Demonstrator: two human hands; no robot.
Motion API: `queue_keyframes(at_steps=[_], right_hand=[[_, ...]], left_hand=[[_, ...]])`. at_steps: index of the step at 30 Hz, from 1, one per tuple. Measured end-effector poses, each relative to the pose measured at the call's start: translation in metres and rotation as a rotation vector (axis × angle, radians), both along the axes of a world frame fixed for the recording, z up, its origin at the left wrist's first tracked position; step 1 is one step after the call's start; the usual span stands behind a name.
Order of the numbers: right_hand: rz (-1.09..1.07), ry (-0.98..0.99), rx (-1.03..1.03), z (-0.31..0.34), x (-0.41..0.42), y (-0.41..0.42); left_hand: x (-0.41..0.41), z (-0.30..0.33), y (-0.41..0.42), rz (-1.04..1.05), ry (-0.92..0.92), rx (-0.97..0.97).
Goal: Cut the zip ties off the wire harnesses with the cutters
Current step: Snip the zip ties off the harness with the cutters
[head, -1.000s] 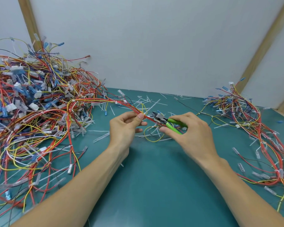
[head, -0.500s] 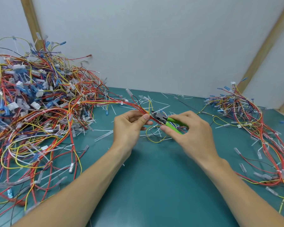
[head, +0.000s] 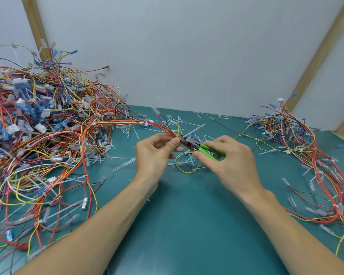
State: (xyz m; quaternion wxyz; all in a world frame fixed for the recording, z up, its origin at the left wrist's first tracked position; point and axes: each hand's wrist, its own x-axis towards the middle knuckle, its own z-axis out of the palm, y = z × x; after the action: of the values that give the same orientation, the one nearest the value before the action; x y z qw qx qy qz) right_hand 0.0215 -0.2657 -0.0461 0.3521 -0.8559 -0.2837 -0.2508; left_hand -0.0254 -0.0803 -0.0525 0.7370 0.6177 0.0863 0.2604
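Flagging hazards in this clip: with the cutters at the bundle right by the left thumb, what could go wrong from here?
1. The cutters bite at the red wire bundle, so they might nick a wire rather than a tie.
2. The left hand pinches the bundle right beside the blades; its thumb could get cut.
3. The right hand works over loose yellow wire, which could snag.

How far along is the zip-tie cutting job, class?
Done: cut zip tie bits litter the table, and a smaller wire pile lies right. In hand: the left hand pinches a red wire bundle while the right hand holds green cutters at it. Left: the big tangled pile.
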Motion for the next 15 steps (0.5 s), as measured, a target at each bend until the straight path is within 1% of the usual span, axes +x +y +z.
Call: queue_keyframes(at_steps=[9,12,15], right_hand=[[0.033,0.058,0.031,-0.0013,0.0018,0.0016],[0.03,0.052,0.032,-0.0029,0.0014,0.0023],[-0.016,0.081,0.124,-0.0045,0.0004,0.0048]], left_hand=[[0.0001,-0.0021,0.0004,-0.01,0.001,-0.014],[0.0005,-0.0016,0.0009,-0.006,-0.007,-0.02],[0.0007,-0.0006,0.0022,-0.007,-0.011,-0.048]])
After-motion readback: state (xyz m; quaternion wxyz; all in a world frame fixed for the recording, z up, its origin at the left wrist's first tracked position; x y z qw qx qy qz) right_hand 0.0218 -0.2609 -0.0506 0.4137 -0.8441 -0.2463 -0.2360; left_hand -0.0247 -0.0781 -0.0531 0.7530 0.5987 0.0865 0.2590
